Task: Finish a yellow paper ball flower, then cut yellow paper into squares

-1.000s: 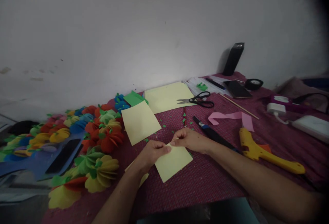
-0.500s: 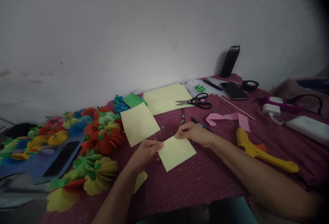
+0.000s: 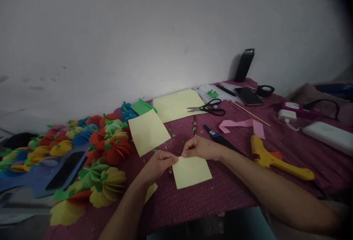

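A small pale yellow sheet of paper (image 3: 192, 174) is held between my two hands over the table. My left hand (image 3: 160, 164) pinches its upper left corner, thumb on top. My right hand (image 3: 197, 148) grips the far edge close to that same corner, with some fingertips hidden behind the paper. Beyond my left hand lies a larger yellow sheet (image 3: 149, 132). A yellow paper scrap (image 3: 150, 193) shows partly from under my left wrist. Black scissors (image 3: 211, 108) rest on a stack of yellow paper (image 3: 176, 104) at the back.
Colourful paper pumpkins (image 3: 104, 159) crowd the left side. On the right are a yellow glue gun (image 3: 275, 159), a pink strip (image 3: 239, 124), a wooden stick (image 3: 249, 113), a phone (image 3: 249, 96) and a black bottle (image 3: 244, 65). A dark-handled cutter (image 3: 220, 139) lies beyond my right forearm.
My right hand has slid left along the paper's far edge, nearer my left hand. The sheet has turned slightly and come a little closer to me. The cutter is more exposed.
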Demonstrator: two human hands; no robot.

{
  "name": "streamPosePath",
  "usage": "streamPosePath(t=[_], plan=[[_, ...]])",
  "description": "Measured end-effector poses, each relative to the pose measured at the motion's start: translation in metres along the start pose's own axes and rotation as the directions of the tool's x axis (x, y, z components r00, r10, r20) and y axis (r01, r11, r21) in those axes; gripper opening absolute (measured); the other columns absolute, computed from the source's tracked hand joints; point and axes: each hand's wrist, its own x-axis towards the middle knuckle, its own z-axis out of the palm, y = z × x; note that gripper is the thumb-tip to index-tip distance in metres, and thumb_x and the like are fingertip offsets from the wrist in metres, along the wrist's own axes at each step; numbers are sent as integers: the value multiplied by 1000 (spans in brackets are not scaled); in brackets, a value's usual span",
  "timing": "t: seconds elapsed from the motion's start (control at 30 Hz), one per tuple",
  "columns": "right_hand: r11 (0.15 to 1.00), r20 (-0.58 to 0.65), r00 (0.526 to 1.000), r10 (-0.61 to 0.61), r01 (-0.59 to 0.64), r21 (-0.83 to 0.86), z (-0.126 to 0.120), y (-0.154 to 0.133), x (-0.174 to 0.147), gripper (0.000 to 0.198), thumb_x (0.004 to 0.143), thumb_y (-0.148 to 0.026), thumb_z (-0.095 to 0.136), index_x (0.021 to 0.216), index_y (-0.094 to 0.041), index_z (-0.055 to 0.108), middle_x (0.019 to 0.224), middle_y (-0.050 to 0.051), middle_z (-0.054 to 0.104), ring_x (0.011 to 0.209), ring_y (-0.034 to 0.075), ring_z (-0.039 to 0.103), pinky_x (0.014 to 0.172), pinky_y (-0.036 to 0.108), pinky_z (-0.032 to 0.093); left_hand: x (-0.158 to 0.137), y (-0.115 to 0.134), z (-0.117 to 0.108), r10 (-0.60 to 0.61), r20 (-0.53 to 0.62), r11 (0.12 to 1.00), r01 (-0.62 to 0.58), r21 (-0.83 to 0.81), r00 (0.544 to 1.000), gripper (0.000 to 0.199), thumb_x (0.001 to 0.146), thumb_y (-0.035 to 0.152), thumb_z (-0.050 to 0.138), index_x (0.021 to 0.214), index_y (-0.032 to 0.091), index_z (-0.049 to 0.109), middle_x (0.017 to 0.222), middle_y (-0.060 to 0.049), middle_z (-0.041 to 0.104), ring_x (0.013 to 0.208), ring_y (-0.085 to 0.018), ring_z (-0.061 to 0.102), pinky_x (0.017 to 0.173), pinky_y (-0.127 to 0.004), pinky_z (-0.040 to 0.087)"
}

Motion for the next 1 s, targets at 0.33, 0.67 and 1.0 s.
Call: streamPosePath(t=[0.33, 0.67, 1.0], plan=[[985, 8, 997, -71, 71, -159, -39, 3, -5, 30, 69, -43, 61, 62, -14, 62, 50, -2, 53, 44, 7, 44, 46, 20, 35, -7, 6, -15, -5, -49, 996, 0, -85, 999, 28, 70, 36, 61, 57, 12, 64, 49, 1, 54, 47, -8, 43, 51, -21, 34], [961, 68, 966, -250, 256, -100, -25, -9, -12, 33, 68, -44, 63, 87, -16, 67, 77, 1, 65, 65, 10, 54, 61, 22, 40, -25, 19, -13, -45, -70, 996, 50, 73, 997, 29, 70, 38, 61, 61, 11, 65, 53, 0, 56, 50, -10, 46, 53, -21, 35], [986, -101, 981, -165, 162, -41, -13, -1, -3, 23, 63, -37, 66, 62, -14, 66, 54, -2, 58, 49, 8, 46, 50, 20, 34, -9, 27, -5, 151, -417, 979, -79, 185, 896, 47, 77, 49, 51, 107, 13, 56, 98, -10, 63, 86, -19, 59, 73, -27, 45]])
